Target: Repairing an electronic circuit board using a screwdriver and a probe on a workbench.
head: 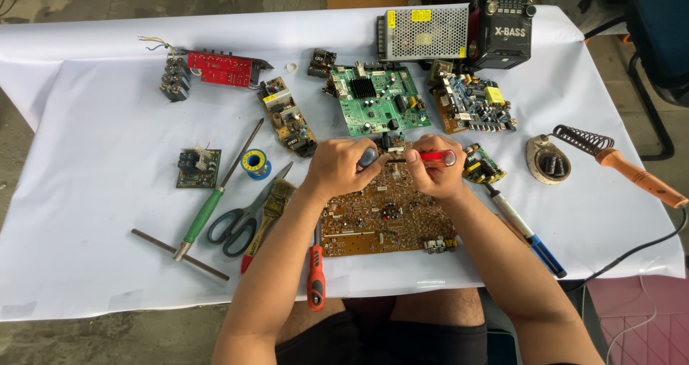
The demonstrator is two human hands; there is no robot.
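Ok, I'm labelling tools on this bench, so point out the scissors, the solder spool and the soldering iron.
scissors [247,214]: head view, on the blades near the pivot.
solder spool [254,162]: head view, on the blue spool's top face.
soldering iron [641,180]: head view, on its orange handle.

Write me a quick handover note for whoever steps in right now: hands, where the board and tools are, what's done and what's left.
Left hand: closed on a grey-ended tool handle, over the top edge of the brown circuit board.
Right hand: closed on a red-handled screwdriver, same edge.
The board lies flat at the table's near edge, between the forearms. A second red screwdriver lies left of it; scissors and brush further left; a blue-tipped tool to the right.
Done: cannot tell; the tool tips are hidden by the hands.
Left: the work at the board's top edge appears unfinished.
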